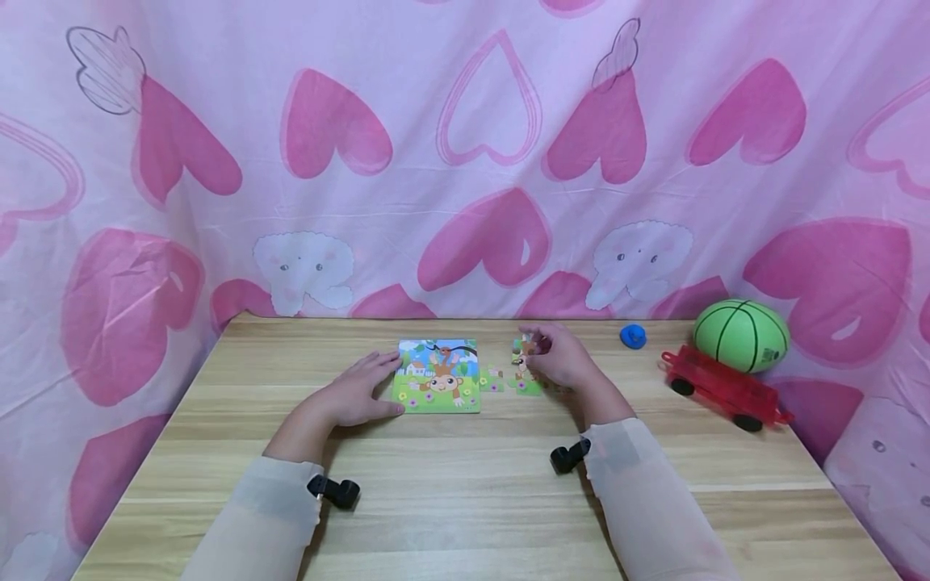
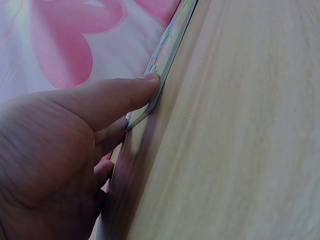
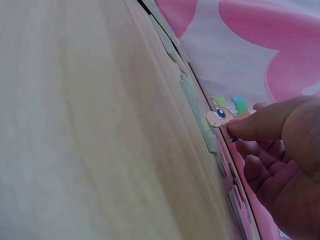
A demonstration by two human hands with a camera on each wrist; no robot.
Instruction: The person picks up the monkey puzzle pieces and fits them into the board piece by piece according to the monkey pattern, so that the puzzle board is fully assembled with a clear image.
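Observation:
A square jigsaw board [image 1: 438, 376] with a cartoon monkey picture lies flat in the middle of the wooden table [image 1: 465, 484]. My left hand [image 1: 361, 394] rests on the table beside it, fingers straight, thumb [image 2: 120, 97] pressing the board's edge [image 2: 167, 55]. My right hand [image 1: 558, 357] is just right of the board and pinches a loose puzzle piece [image 3: 220, 114] with a cartoon face, lifted a little off the table. Other loose pieces [image 1: 501, 380] lie flat under and beside that hand.
A green ball [image 1: 740, 335] and a red toy cart [image 1: 722, 388] sit at the table's right edge, with a small blue object [image 1: 633, 336] behind them. A pink heart-patterned cloth [image 1: 465, 161] hangs close behind and along both sides.

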